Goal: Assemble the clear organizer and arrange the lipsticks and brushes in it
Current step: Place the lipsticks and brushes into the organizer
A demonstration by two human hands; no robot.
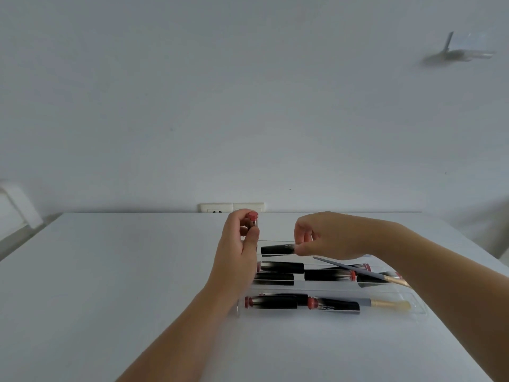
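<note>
The clear organizer (pixel 413 306) lies flat on the white table (pixel 110 271), right of centre, lipsticks lying in its rows. The left hand (pixel 239 249) grips an upright lipstick (pixel 252 220); the right hand (pixel 325 235) pinches another lipstick (pixel 278 249) over the far row. Lower it level and parallel to its neighbours.

Two bare forearms showed from the near edge of the scene, with no sleeve on either as far up as could be seen. The left hand (pixel 239 244) and the right hand (pixel 327 235) were bare too, without gloves; no ring, watch or bracelet showed at the fingers and wrists in view
</note>
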